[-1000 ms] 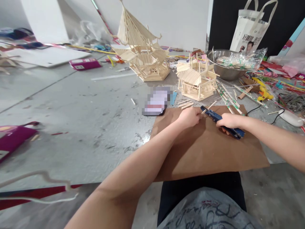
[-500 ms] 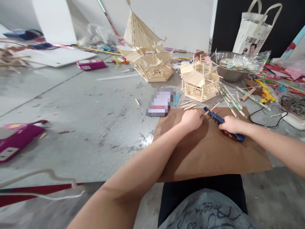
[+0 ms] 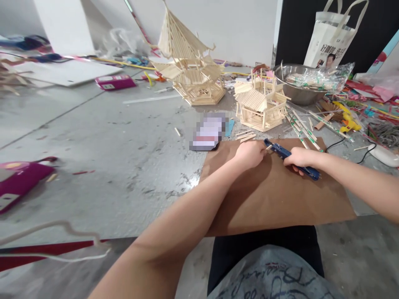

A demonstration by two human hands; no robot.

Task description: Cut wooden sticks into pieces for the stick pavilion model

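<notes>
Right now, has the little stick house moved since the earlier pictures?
No: the little stick house sits in the same spot, front-left of the metal bowl.

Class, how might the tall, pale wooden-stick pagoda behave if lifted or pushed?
The pagoda is probably light for its size, given its open, thin-stick build. Its slender, upturned roof tips look fragile. Its wide base may resist tipping under gentle pushes.

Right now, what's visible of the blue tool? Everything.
The blue tool is long and narrow, plier-like, apparently metal, with pale scuffs. It slants over the brown sheet, tip away from the person and to the left. The right hand wraps its handles; a pale stick from the left hand is at its tip. Whether its jaws are closed, or it touches the sheet, is unclear.
</notes>
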